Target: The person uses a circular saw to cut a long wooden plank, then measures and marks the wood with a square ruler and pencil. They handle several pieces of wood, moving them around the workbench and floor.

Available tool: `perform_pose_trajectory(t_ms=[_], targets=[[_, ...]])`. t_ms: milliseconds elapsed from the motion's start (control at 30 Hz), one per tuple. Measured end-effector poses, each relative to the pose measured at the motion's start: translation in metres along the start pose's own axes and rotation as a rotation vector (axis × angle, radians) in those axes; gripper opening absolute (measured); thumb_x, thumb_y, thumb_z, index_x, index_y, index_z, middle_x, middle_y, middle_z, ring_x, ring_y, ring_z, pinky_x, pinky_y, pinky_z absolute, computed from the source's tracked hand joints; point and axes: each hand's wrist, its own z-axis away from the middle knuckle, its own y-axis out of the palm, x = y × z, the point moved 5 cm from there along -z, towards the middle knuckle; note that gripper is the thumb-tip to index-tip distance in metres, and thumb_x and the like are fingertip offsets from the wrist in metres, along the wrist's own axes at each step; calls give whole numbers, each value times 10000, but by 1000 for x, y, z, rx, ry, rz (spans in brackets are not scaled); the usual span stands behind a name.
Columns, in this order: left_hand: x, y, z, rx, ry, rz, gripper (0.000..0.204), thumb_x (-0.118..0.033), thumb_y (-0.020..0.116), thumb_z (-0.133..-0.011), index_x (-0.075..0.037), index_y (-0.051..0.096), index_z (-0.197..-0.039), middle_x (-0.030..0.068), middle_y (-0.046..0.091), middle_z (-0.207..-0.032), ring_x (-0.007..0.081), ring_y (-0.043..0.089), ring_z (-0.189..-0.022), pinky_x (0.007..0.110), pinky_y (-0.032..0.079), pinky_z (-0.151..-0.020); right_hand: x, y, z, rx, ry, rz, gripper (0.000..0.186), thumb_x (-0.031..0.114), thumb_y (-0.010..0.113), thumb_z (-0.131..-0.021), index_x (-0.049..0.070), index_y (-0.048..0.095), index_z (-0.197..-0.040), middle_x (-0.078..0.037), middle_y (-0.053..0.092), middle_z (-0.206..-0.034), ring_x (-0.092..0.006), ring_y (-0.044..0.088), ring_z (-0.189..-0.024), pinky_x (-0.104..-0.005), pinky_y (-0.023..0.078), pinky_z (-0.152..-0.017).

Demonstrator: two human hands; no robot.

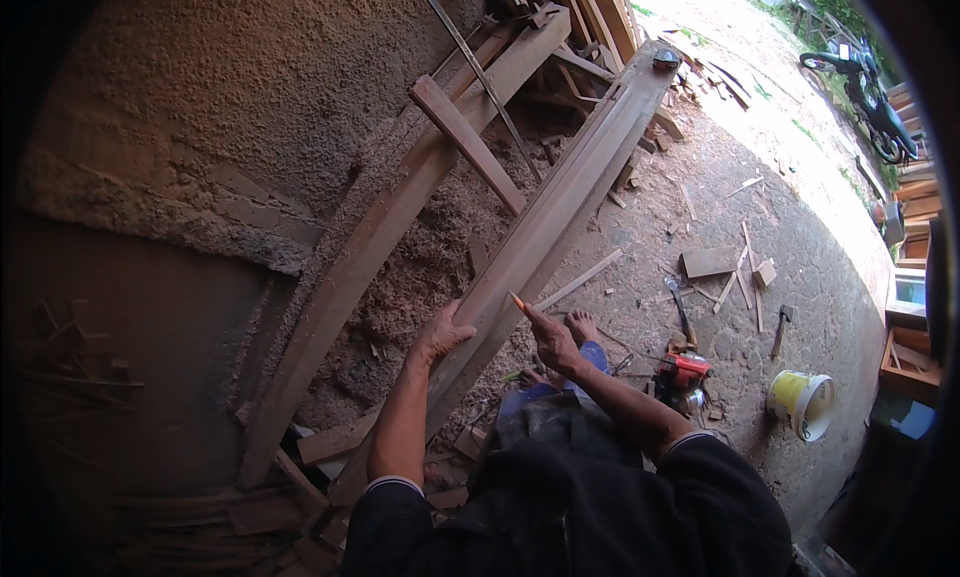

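A long, smooth wooden beam (540, 232) slants from below my hands up to the far right. My left hand (442, 337) grips the beam's left edge, its thumb lying on the top face. Over the beam's right side, my right hand (552, 339) is closed around an orange pencil (518, 303). The pencil's tip points up and left, close to the wood; whether it touches cannot be made out. At the far end of the beam sits a small dark object (665, 61), too small to name.
Left of it lies a second beam (400, 207), with a short board (468, 142) and a long thin metal strip (482, 77) across it. Shavings cover the ground. To the right are a red power tool (684, 373), a hatchet (782, 331), a yellow-and-white bucket (790, 402) and wood offcuts (710, 262).
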Motion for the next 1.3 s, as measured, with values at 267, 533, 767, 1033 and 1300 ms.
perform_pose_trajectory(t_ms=[267, 533, 767, 1033, 1300], targets=[[-29, 33, 27, -151, -21, -287, 885, -336, 750, -744, -7, 413, -1493, 279, 578, -1361, 423, 597, -1222, 475, 482, -1035, -11, -55, 46, 9, 294, -61, 491, 71, 527, -993, 84, 450, -1478, -284, 625, -1232, -452, 606, -1155, -482, 486, -977], [-26, 34, 41, -166, -94, -349, 871, -355, 741, -755, -27, 405, -1488, 269, 570, -1354, 436, 589, -1211, 497, 481, -1030, -99, -161, 84, -131, 603, 135, 434, 151, 481, -1035, 38, 483, -1454, -274, 611, -1313, -428, 599, -1217, -452, 473, -1020], [-41, 51, 14, -218, -174, -295, 854, -347, 753, -783, -13, 387, -1479, 294, 527, -1384, 463, 527, -1274, 504, 452, -1065, -193, -262, 107, -188, 827, 183, 442, 163, 464, -1031, 45, 506, -1455, -262, 637, -1293, -375, 628, -1197, -430, 492, -999], [-142, 88, -99, -404, -18, -460, 771, -379, 788, -806, -48, 429, -1403, 261, 575, -1320, 450, 564, -1215, 543, 440, -1036, -267, -328, 114, -212, 1080, 151, 420, 183, 467, -1026, 48, 547, -1415, -236, 662, -1251, -371, 656, -1122, -439, 506, -961], [-163, 90, -107, -500, -121, -498, 669, -401, 801, -783, -91, 493, -1290, 201, 650, -1218, 433, 589, -1170, 576, 453, -975, -286, -343, 112, -315, 1013, -43, 402, 206, 504, -1034, 43, 565, -1396, -164, 706, -1063, -243, 683, -867, -393, 537, -776]])
